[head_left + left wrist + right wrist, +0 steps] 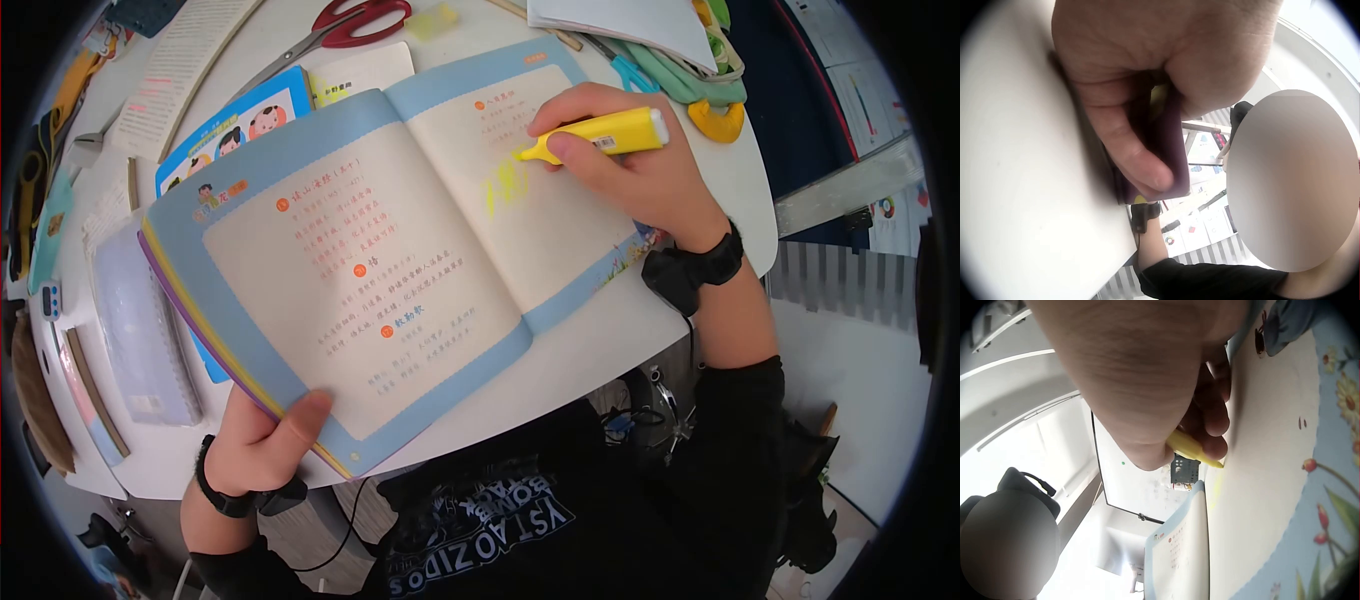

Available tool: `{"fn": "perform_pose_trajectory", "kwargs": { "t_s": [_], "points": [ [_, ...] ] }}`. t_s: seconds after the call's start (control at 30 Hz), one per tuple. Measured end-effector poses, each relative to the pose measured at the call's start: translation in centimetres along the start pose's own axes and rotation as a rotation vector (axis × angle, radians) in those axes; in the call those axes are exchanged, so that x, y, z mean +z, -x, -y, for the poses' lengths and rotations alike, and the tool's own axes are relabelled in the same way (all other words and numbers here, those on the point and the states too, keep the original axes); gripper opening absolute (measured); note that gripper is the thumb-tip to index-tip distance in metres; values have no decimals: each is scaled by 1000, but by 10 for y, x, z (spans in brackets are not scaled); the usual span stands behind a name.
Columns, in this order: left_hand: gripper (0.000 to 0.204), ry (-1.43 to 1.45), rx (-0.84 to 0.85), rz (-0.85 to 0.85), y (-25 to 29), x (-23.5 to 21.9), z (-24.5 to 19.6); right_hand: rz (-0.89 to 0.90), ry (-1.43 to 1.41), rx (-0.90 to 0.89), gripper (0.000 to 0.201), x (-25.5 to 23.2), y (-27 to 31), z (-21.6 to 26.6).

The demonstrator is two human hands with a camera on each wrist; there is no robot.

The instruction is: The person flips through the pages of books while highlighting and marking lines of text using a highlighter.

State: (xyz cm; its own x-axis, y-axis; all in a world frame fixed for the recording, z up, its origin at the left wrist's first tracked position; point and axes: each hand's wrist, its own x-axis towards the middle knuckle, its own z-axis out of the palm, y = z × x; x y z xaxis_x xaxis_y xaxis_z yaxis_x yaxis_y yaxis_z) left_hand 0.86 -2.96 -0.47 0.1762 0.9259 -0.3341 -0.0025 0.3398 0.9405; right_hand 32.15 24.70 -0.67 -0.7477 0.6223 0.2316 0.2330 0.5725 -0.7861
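An open book with blue page borders lies tilted over the table's front edge. My left hand grips its lower left corner, thumb on the page; in the left wrist view the fingers of the left hand curl under the purple cover. The right hand pinches a yellow highlighter, its tip at the right page beside yellow-green marks. In the right wrist view, the right hand holds the highlighter with its tip close to the page.
Red-handled scissors lie behind the book, near a blue illustrated book. Another printed book is at the back left, above a clear plastic case. A green and yellow pouch and white paper sit back right.
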Motion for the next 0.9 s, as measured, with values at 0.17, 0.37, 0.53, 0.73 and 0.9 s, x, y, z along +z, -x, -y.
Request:
{"fn": "perform_pose_trajectory", "kwargs": {
  "t_s": [0.17, 0.37, 0.53, 0.73, 0.9],
  "points": [
    [48, 48, -9, -10, -1, 2, -3, -74, 77, -11, 15, -2, 0, -2],
    [49, 7, 5, -34, -1, 2, -2, -30, 12, 32, 14, 1, 1, -3],
    [48, 5, 13, -41, 0, 3, -2, -65, 13, 77, 12, 0, 2, -3],
    [48, -15, 13, -37, -1, 3, -5, -19, 29, -7, 12, -1, 1, -5],
    [48, -29, 0, -49, -1, 5, -5, -11, 89, -44, 12, -2, 1, -8]
  ]
}}
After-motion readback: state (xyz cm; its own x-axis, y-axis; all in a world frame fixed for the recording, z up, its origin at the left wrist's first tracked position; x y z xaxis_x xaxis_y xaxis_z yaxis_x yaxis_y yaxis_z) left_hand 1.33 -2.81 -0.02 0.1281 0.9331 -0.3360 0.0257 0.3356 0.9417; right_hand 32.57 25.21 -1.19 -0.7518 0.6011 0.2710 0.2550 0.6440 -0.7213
